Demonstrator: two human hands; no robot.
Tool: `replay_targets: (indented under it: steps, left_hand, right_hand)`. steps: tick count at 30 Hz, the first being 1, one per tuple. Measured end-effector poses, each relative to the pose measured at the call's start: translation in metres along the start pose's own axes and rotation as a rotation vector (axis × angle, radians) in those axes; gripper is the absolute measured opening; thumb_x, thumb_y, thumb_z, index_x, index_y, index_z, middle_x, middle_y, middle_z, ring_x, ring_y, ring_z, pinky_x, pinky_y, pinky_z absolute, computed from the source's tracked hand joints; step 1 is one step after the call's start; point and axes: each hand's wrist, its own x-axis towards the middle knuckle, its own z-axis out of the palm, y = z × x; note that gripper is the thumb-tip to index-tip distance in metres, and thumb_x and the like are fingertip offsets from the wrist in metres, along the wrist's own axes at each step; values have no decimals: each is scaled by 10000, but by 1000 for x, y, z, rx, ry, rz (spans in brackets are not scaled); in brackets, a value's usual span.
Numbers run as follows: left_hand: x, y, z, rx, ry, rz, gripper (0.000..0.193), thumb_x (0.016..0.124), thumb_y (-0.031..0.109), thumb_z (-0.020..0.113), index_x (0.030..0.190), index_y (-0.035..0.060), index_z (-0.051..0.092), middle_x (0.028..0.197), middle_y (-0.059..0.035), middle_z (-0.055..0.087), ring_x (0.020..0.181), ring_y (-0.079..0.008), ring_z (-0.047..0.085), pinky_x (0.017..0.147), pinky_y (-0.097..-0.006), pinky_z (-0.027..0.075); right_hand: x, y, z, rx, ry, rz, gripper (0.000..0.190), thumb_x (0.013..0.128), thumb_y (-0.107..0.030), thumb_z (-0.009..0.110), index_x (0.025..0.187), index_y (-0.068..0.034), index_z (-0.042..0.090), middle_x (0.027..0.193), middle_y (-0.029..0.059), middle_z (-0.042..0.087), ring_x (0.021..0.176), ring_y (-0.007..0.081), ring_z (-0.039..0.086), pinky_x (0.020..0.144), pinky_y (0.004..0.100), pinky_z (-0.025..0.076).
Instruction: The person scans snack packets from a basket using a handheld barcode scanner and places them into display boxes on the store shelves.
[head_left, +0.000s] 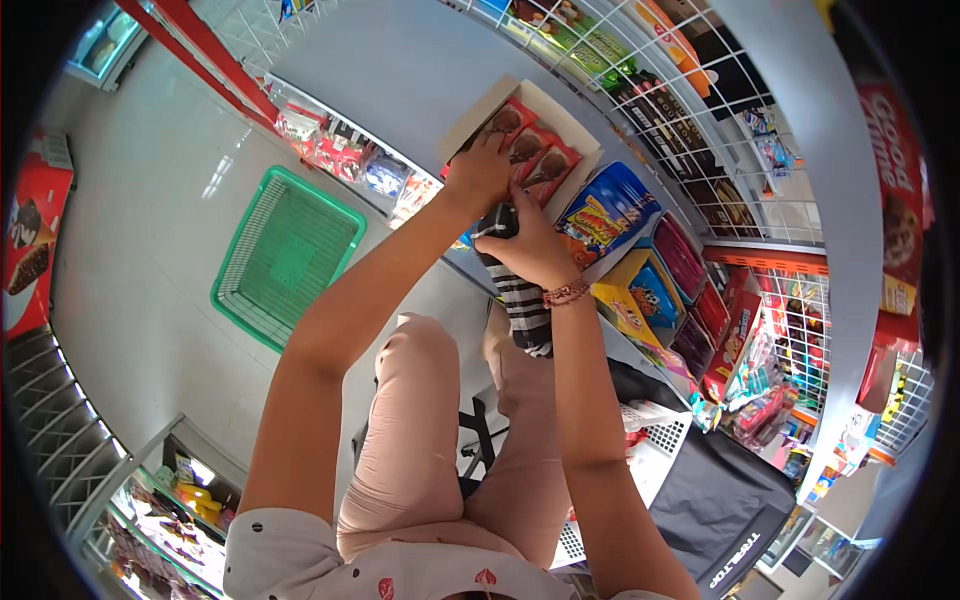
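Observation:
An open cardboard box (577, 127) of red snack packets (529, 146) stands on the grey shelf (360, 67) before me. My left hand (484, 166) reaches over its near side, fingers on the packets; whether it grips one is hidden. Close beside it, my right hand (534, 244) holds a black-and-white striped cloth (525, 300), which hangs down below the shelf edge. The right fingertips are at the near edge of the box. A blue snack pack (611, 210) stands right of the box.
A green plastic basket (289, 259) is on the floor at left. Open snack boxes (645, 296) line the shelf at right, before a white wire grid (720, 150). Bagged goods (382, 176) fill the level below. A black bag (720, 502) lies at lower right.

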Motion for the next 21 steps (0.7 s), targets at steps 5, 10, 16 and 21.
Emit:
replay_targets:
  steps: [5,10,16,21]
  left_hand:
    - [-3,8,8,-109,118,-39,310,756,87,531,1053,2,560,1219,-108,483,1173,-256,448,901,-353,457]
    - [-6,6,9,-74,118,-25,316,748,110,546,1036,-16,581,1221,-126,477,1178,-255,439,894,-334,462]
    - [-6,9,13,-116,161,-66,328,730,86,555,1042,-14,564,1195,-119,488,1159,-255,455,897,-336,459]
    - [-7,8,16,-127,178,-78,301,726,99,561,1008,-5,584,1172,-106,504,1136,-240,471,889,-330,463]
  right_hand:
    - [8,-1,-8,-98,-94,6,735,629,-213,701,1253,19,389,1146,175,515,1046,264,520,892,328,412]
    - [16,-4,-14,-96,-269,119,701,639,-216,704,1230,17,406,1087,164,553,999,261,549,869,320,429]
    - [9,-13,-16,-144,-228,114,725,645,-233,709,1247,18,391,1081,161,563,991,255,567,853,312,441]
    - [11,-15,-15,-173,-235,131,728,640,-235,710,1248,10,394,1071,157,572,981,257,576,845,317,448]
